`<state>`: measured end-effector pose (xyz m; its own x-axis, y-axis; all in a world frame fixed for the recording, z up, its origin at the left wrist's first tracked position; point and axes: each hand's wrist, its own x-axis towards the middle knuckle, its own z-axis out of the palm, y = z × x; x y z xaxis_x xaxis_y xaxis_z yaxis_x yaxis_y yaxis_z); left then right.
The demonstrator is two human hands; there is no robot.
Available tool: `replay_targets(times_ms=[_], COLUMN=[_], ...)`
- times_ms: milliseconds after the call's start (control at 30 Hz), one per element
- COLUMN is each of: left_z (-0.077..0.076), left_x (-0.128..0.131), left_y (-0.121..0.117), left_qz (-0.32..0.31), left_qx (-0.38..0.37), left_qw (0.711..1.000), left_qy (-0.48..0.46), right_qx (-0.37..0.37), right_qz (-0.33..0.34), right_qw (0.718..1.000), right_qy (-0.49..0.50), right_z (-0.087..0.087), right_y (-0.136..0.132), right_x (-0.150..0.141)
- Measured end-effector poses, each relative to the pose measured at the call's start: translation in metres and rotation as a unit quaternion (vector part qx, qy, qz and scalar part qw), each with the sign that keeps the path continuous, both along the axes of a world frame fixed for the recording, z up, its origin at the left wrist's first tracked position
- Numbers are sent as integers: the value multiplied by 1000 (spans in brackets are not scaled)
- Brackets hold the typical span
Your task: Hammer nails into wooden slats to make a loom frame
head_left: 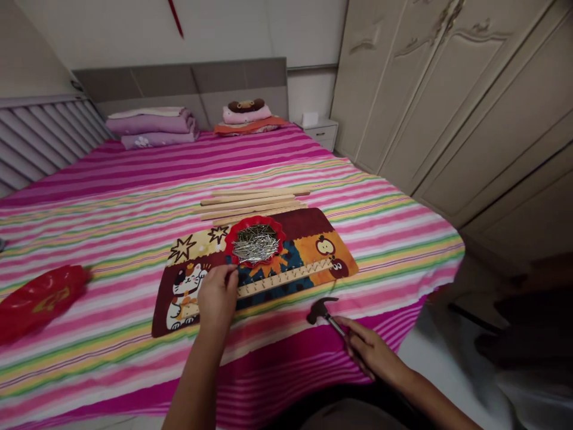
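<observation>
My left hand [218,295] is curled, knuckles up, over the left part of a wooden strip [286,279] with a row of nails, lying on a colourful cat-print mat [313,230]; its fingertips pinch something too small to name. Just beyond it sits a red dish [233,236] heaped with small metal nails [255,243]. My right hand [371,352] grips the handle of a small hammer [323,310], whose dark head rests on the striped bedspread near the mat's front edge.
Several long wooden sticks [253,205] lie behind the mat. A red plastic bag [38,301] lies at the left. Folded bedding [152,126] and a headboard are at the far end. Wardrobe doors [447,95] stand on the right, beyond the bed's edge.
</observation>
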<state>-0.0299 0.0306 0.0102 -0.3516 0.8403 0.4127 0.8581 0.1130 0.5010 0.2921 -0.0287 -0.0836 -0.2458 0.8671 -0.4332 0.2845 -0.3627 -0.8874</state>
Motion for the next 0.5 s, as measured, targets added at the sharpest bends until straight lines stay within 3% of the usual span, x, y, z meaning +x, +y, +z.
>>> replay_targets(times_ms=[133,267,500], left_z=[8,8,14], left_x=[6,14,-2], left_y=[50,79,83], left_qz=[-64,-50,-66], left_qx=[-132,-272,-274], left_qw=[982,943,944], left_qy=[122,185,175], right_qx=[-30,-43,-56], right_qz=[-5,-10,-16], right_qw=[999,999,998], right_qy=[20,28,34], right_z=[0,5,4], right_y=[1,1,1], right_x=[-3,-4,-4])
